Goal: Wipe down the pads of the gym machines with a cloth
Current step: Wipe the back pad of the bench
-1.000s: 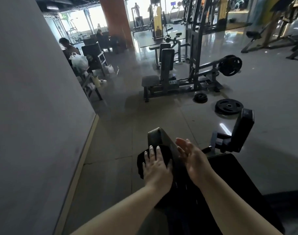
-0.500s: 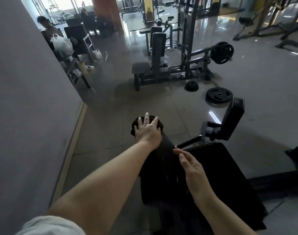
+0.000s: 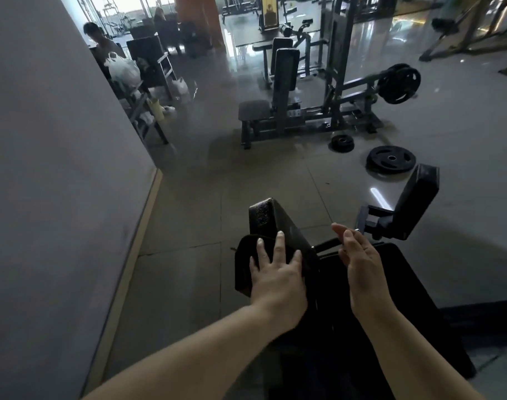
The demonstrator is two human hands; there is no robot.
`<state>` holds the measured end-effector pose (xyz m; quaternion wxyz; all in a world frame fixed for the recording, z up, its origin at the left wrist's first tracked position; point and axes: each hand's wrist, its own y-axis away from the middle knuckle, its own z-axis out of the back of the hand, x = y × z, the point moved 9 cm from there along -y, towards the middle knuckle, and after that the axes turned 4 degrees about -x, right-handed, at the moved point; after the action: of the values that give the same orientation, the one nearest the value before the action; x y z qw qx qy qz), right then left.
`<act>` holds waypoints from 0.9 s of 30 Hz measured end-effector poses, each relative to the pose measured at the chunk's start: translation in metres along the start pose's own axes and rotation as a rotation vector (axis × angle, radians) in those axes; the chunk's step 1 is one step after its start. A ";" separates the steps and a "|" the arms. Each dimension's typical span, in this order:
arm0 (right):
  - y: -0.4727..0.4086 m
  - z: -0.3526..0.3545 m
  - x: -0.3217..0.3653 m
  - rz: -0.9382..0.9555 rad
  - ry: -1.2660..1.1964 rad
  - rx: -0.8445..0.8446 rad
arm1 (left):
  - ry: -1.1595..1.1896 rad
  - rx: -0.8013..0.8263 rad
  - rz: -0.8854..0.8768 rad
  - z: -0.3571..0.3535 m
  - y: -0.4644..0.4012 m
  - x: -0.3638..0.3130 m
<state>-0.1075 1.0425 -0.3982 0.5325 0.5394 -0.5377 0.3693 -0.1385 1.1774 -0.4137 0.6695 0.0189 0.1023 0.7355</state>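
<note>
two hands [image 3: 278,280] flank the upright pad [image 3: 286,235]: left flat, pressing the dark cloth [image 3: 246,255] on its left face; right hand [image 3: 362,261] open, empty, beside the other face.

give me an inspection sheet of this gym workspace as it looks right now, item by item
Surface: grey tiled floor, glossy farther off.
Job's things: dark cloth pressed flat on the outer face of the near pad; second pad upright to the right on its bracket; seat pad below the right hand.
Clutter: two weight plates flat on the floor; white bags by the wall.
Grippers: left hand flat on the cloth, fingers straight; right hand open, holding nothing, beside the near pad.
Cables: nothing seen.
Surroundings: grey wall on the left; plate-loaded machine ahead; a seated person far left.
</note>
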 end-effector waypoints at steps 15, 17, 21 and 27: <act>0.027 0.012 0.003 0.017 0.032 0.085 | 0.240 -0.107 -0.065 0.027 -0.056 0.020; 0.028 0.006 0.005 0.029 0.021 0.100 | 0.227 -0.106 -0.084 0.020 -0.021 0.014; 0.024 -0.005 0.005 0.041 -0.004 0.141 | 0.139 -0.050 -0.097 0.000 0.035 0.003; 0.014 -0.005 0.004 0.039 -0.022 0.139 | -0.016 -0.006 -0.093 0.012 -0.015 0.001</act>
<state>-0.1198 1.0484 -0.3906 0.4803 0.5686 -0.5270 0.4102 -0.1217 1.1816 -0.4051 0.7038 0.0181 0.0956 0.7037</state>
